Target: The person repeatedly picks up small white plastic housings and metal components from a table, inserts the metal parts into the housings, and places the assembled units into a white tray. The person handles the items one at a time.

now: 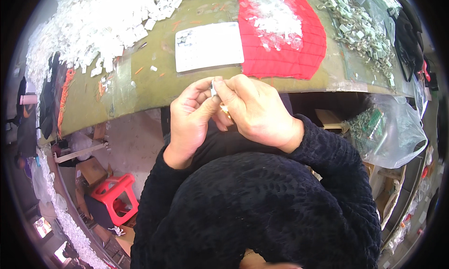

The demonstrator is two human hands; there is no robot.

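Over the table's near edge, my two hands meet fingertip to fingertip. A small whitish piece (213,89) is pinched between them, mostly covered by the fingers. My left hand (187,117) is closed on one side of it, thumb and forefinger together. My right hand (259,111) closes on the other side with its thumb and bent forefinger. A gold-coloured metal bit (226,111) shows below the right fingers; whether it is a ring or a loose part I cannot tell. Just beyond the hands lies a white rectangular tray (210,54) with a few small grey pieces in one corner.
White plastic pieces (93,25) are heaped at the far left. A red quilted cloth (308,49) bears clear plastic pieces (276,21). Farther right lie small pale tags with metal chains (362,30). A clear bag (397,133) hangs below the table's right side; a red stool (124,199) stands lower left.
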